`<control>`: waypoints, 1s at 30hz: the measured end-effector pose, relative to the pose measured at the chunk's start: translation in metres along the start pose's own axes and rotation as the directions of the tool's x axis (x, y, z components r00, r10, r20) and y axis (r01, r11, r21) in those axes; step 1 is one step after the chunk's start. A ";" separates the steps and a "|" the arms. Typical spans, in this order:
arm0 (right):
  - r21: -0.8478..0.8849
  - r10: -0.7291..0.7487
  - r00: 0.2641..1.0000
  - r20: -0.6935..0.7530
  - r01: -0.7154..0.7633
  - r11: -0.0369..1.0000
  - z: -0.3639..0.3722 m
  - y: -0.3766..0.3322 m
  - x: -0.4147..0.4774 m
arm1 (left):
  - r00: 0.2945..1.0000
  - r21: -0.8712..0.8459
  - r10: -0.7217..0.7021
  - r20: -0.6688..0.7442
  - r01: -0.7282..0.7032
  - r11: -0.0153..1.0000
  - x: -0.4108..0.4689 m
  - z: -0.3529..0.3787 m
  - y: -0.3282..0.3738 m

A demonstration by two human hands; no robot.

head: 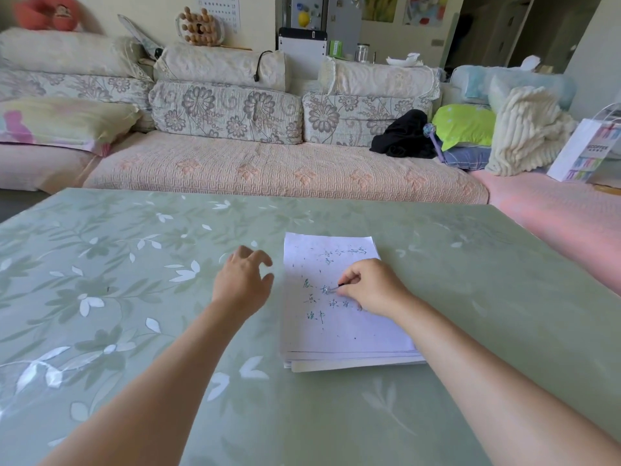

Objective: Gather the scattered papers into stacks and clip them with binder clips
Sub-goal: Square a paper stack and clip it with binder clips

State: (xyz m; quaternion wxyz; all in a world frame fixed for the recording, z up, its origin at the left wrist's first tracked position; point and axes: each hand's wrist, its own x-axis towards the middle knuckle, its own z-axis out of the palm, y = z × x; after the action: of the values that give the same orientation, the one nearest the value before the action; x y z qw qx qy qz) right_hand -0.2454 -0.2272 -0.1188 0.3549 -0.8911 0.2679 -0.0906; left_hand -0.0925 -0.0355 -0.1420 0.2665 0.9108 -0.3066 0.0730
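Pinching a small dark piece, probably a binder clip (337, 286), the right hand (369, 288) rests on the paper stack (339, 338); the left hand (242, 280) hovers empty beside it, fingers loose. The stack lies mid table (127, 297), nearer its right edge. It is likely light and floppy, its sheets prone to slide, so clamp a squared edge.

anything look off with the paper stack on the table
Slightly. The stack is uneven at its near edge: lower sheets stick out past the top sheet, which carries scattered dark specks. The right hand pinches a small dark item, perhaps a clip, over the sheet's middle, not at an edge.
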 end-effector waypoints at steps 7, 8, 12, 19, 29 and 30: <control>0.780 0.064 0.960 0.272 -0.259 0.570 -0.014 -0.031 -0.009 | 0.984 -0.679 0.135 0.115 -0.022 0.734 -0.015 -0.024 0.074; 0.794 0.043 0.949 0.313 -0.286 0.537 -0.015 -0.034 -0.012 | 0.988 -0.731 0.103 0.113 0.012 0.682 -0.018 -0.025 0.080; 0.763 0.068 0.942 0.328 -0.306 0.569 -0.015 -0.040 -0.019 | 0.996 -0.795 0.023 0.085 0.054 0.604 -0.022 -0.026 0.084; 0.667 0.113 0.982 0.153 -0.187 0.721 -0.017 -0.037 -0.021 | 0.966 -0.390 0.255 -0.042 -0.251 0.886 -0.022 -0.020 0.071; 0.676 0.068 0.973 0.221 -0.203 0.709 -0.016 -0.034 -0.024 | 0.935 -0.355 0.347 -0.076 -0.350 0.867 -0.021 -0.022 0.070; 0.672 0.067 0.973 0.220 -0.201 0.713 -0.015 -0.033 -0.024 | 0.933 -0.352 0.352 -0.072 -0.354 0.866 -0.021 -0.022 0.070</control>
State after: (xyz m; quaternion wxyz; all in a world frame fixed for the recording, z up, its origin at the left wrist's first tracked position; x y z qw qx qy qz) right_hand -0.2569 -0.2027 -0.0844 0.6891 -0.6773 0.2460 -0.0772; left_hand -0.1506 -0.0596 -0.0988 0.4112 0.7750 -0.4754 0.0655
